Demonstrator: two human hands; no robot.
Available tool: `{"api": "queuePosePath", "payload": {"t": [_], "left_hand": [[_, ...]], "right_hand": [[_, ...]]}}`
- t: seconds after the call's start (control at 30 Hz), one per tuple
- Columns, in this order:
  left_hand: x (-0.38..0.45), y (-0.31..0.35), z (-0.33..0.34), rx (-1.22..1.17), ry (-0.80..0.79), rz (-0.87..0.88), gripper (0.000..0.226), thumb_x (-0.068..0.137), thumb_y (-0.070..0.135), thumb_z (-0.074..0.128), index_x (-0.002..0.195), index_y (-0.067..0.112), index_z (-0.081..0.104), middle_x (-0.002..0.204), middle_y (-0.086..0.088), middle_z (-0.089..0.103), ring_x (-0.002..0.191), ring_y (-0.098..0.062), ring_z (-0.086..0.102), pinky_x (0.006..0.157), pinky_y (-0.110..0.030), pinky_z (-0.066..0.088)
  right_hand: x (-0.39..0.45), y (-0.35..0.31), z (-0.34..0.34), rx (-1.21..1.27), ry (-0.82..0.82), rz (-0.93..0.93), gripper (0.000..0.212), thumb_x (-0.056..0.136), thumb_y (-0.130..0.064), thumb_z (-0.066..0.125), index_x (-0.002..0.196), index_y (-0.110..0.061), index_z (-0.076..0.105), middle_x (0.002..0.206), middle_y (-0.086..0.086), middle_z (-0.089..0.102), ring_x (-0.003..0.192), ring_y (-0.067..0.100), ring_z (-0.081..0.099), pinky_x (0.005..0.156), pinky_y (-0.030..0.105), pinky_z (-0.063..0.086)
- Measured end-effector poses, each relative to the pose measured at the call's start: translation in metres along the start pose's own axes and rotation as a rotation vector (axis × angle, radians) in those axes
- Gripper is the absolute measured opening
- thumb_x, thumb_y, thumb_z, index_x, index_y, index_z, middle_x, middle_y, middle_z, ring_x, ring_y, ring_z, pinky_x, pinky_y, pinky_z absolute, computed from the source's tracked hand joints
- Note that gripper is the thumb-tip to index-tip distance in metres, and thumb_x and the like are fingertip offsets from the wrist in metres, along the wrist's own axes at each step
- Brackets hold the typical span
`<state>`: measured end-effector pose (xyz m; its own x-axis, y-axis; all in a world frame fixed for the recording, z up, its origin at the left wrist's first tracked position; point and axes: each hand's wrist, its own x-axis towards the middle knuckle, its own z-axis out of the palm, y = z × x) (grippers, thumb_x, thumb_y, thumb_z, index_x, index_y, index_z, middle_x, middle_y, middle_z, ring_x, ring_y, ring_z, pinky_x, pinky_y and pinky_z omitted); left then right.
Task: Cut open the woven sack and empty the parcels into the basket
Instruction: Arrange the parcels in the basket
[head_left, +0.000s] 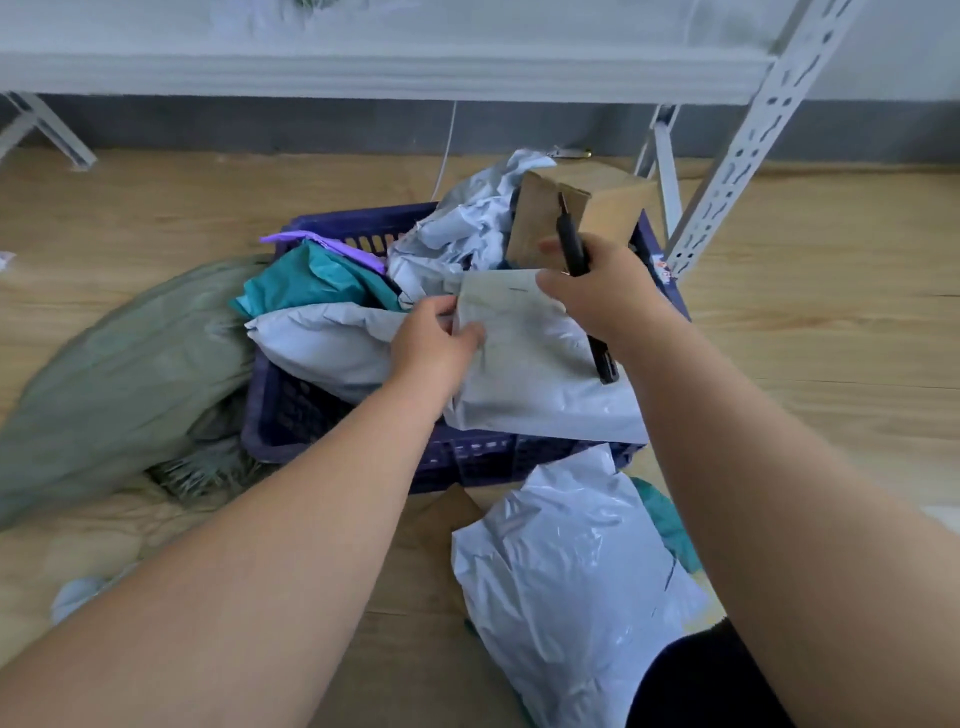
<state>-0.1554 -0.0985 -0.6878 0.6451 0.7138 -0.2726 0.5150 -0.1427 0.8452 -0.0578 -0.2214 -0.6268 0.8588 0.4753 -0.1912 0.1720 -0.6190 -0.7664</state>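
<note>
My right hand (597, 291) covers the middle of the slim black utility knife (571, 244), so only its two ends show. The heaped parcels hide most of the purple slatted plastic basket (291, 410). The limp green woven sack (119, 374) runs off the left edge, its mouth too blurry to read.

sack (119, 374) on floor left of basket (291, 410) | parcels (332, 343) in basket | parcel (566, 561) on floor before basket | shelf rack (748, 156) behind
</note>
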Motion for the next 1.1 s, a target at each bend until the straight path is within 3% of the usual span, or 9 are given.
{"api": "queuePosePath", "payload": {"t": [0.1,0.2,0.37,0.63,0.77,0.87,0.97,1.03,1.1], "left_hand": [[0.004,0.002,0.011,-0.060,0.078,-0.028,0.049,0.088,0.027,0.067,0.132,0.015,0.049,0.122,0.000,0.061,0.106,-0.017,0.060,0.096,-0.036,0.048],[-0.009,0.007,0.008,0.156,0.163,0.207,0.040,0.085,0.035,0.067,0.122,0.025,0.056,0.119,0.004,0.055,0.106,-0.014,0.055,0.089,-0.029,0.045],[-0.021,0.005,0.010,0.612,-0.311,0.314,0.065,0.079,0.055,0.067,0.136,0.027,0.051,0.144,-0.001,0.041,0.130,-0.020,0.043,0.106,-0.037,0.036],[-0.012,-0.012,0.036,0.964,-0.195,0.256,0.055,0.095,0.058,0.035,0.146,0.036,0.032,0.154,0.008,0.031,0.139,-0.025,0.030,0.114,-0.049,0.019],[-0.014,-0.016,0.040,0.923,-0.122,0.274,0.052,0.096,0.055,0.040,0.142,0.032,0.040,0.150,0.005,0.037,0.138,-0.024,0.030,0.114,-0.046,0.019],[-0.044,-0.028,0.041,0.609,0.143,0.634,0.031,0.093,0.035,0.053,0.121,0.021,0.060,0.125,-0.001,0.054,0.121,-0.022,0.044,0.102,-0.035,0.031],[-0.081,-0.061,0.045,0.393,0.060,0.908,0.014,0.090,0.018,0.056,0.099,0.015,0.066,0.098,0.000,0.059,0.093,-0.017,0.053,0.082,-0.026,0.044],[-0.098,-0.093,0.047,0.463,-0.068,0.794,0.009,0.090,0.020,0.056,0.093,0.022,0.064,0.088,0.008,0.057,0.079,-0.011,0.053,0.070,-0.028,0.050],[-0.107,-0.122,0.048,0.439,-0.077,0.442,0.003,0.088,0.030,0.058,0.089,0.032,0.057,0.088,0.016,0.052,0.078,-0.005,0.051,0.068,-0.027,0.048]], "right_hand": [[-0.001,0.012,-0.014,-0.162,0.009,0.004,0.030,0.088,-0.019,0.055,0.117,-0.019,0.060,0.100,0.008,0.067,0.090,0.030,0.065,0.082,0.045,0.055],[-0.006,0.020,-0.020,-0.289,-0.059,0.050,0.026,0.091,-0.022,0.051,0.115,-0.016,0.060,0.102,0.011,0.066,0.089,0.031,0.066,0.080,0.047,0.056],[-0.004,0.036,-0.002,-0.472,-0.082,0.071,0.029,0.090,-0.018,0.049,0.118,-0.021,0.058,0.105,0.008,0.063,0.090,0.030,0.062,0.071,0.036,0.052],[-0.002,0.048,0.013,-0.414,0.028,-0.048,0.027,0.091,-0.021,0.048,0.116,-0.022,0.058,0.100,0.005,0.065,0.091,0.030,0.060,0.063,0.033,0.042],[-0.010,0.049,0.011,-0.369,0.005,-0.089,0.028,0.093,-0.021,0.048,0.118,-0.023,0.059,0.104,0.004,0.066,0.093,0.028,0.061,0.069,0.035,0.048],[-0.017,0.043,-0.003,-0.170,-0.026,-0.090,0.023,0.091,-0.016,0.047,0.108,-0.019,0.062,0.096,0.002,0.070,0.083,0.021,0.068,0.074,0.036,0.055],[-0.030,0.041,-0.007,-0.103,-0.223,-0.097,0.017,0.088,-0.011,0.049,0.092,-0.016,0.065,0.072,-0.003,0.073,0.056,0.008,0.069,0.053,0.021,0.052],[-0.038,0.049,-0.002,-0.191,-0.440,-0.055,0.017,0.086,-0.008,0.051,0.089,-0.015,0.066,0.070,0.001,0.073,0.053,0.007,0.067,0.046,0.014,0.048],[-0.042,0.064,0.009,-0.364,-0.630,-0.018,0.021,0.086,-0.007,0.051,0.093,-0.019,0.068,0.075,0.005,0.074,0.059,0.010,0.066,0.050,0.018,0.049]]}}
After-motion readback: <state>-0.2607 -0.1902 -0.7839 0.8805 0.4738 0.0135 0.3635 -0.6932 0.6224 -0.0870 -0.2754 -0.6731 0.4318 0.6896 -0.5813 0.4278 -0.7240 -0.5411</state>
